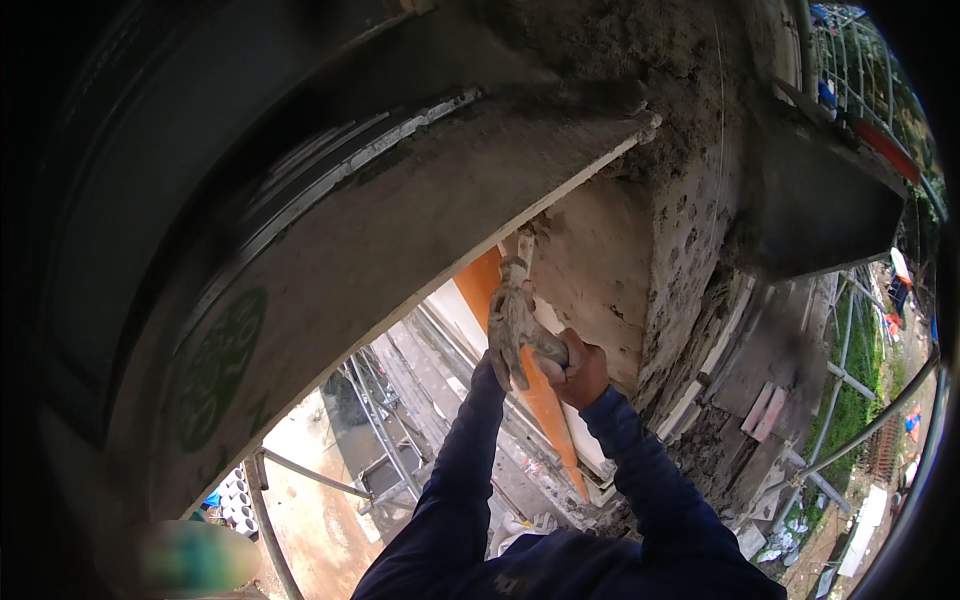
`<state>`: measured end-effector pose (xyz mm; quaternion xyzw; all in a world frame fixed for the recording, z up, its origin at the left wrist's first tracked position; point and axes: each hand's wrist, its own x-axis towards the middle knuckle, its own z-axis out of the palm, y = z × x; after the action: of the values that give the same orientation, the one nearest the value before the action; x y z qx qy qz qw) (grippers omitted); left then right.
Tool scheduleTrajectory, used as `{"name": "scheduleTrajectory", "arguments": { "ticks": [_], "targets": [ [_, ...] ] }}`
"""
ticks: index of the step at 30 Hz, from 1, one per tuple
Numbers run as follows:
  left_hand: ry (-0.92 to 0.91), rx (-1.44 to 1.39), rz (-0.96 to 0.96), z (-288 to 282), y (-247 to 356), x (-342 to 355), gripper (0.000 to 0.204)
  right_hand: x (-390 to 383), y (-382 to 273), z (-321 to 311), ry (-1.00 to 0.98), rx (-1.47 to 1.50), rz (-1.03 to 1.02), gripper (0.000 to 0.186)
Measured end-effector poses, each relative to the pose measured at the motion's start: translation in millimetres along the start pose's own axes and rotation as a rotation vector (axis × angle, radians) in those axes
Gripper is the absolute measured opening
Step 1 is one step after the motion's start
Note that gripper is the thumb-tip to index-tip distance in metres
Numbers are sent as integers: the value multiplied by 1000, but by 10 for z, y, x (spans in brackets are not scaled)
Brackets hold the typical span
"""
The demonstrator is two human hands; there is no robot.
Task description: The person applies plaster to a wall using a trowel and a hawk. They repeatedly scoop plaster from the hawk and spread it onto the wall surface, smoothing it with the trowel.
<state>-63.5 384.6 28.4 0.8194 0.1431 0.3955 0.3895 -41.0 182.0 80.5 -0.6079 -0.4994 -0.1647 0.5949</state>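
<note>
My left hand (513, 325), in a grey, mud-stained glove, is raised under the lower edge of a concrete slab (420, 220). Its fingers are curled, and a narrow pale piece (525, 247) shows just above them. Close beside it, my bare right hand (583, 370) is closed, its fingers against the glove's thumb side. What either hand grips is hidden. Behind and below both hands runs a long orange strip (545, 405), tapering downward, with a white band along it. A rough cement wall face (590, 270) stands just right of the hands.
Another dark ledge (815, 215) juts out at the right. Scaffold tubes (380, 420) rise at lower left, with more poles (850, 380) at right. A pinkish block (765, 410) lies on the mortar-strewn planks. Ground shows far below.
</note>
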Motion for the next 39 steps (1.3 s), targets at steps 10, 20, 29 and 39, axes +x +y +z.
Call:
{"name": "scheduleTrajectory", "arguments": {
  "ticks": [10,20,29,39],
  "targets": [
    [-116,-165,-258,32,249,-329,30,-521,-139,-248,-176,66,352,41],
    [-48,-17,32,77,281,-39,34,-282,33,-311,-64,-10,-77,46],
    [44,117,-140,4,627,-85,42,-251,-280,-337,-102,104,-68,42],
    [114,-176,-17,160,296,-70,36,-354,-123,-330,-10,235,240,49]
  ]
}}
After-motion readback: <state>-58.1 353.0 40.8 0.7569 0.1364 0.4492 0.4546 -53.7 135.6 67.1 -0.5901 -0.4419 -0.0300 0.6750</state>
